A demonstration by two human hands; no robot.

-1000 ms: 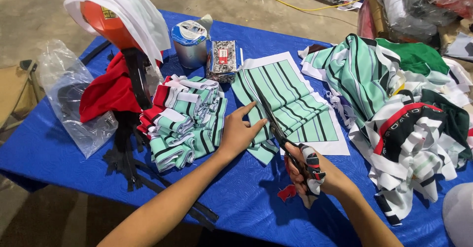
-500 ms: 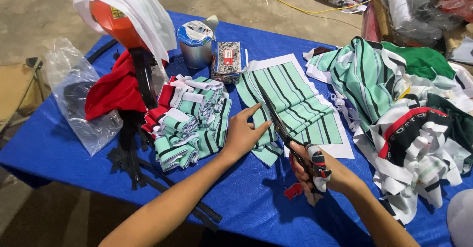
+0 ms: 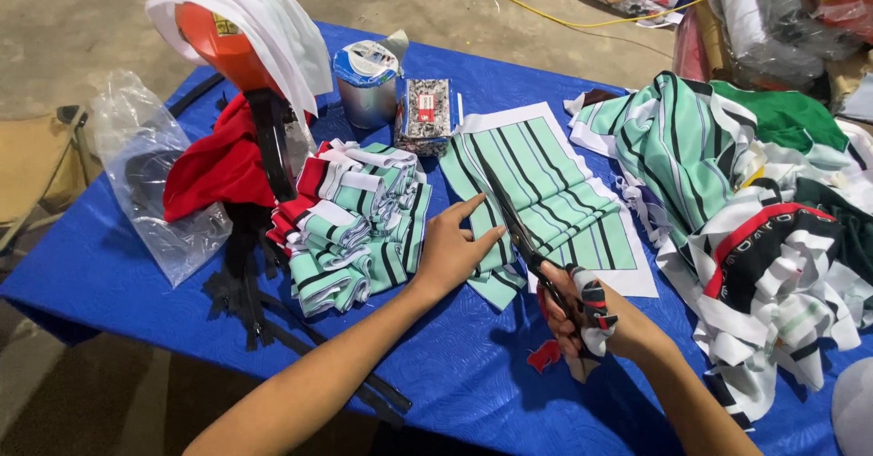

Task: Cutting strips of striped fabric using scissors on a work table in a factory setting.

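A green, white and black striped fabric piece lies on a white paper pattern on the blue table. My left hand presses flat on the fabric's near left edge, fingers spread. My right hand grips the cloth-wrapped handles of large black scissors. The blades lie along the fabric, pointing away from me, just right of my left hand.
A stack of cut striped pieces sits left of my left hand. A heap of striped fabric scraps fills the right side. At the back stand a metal tin, a small box, red cloth and a clear plastic bag.
The scissors have advanced slightly along the striped fabric. My left hand stays pressed on the fabric's edge. The view has shifted a little.
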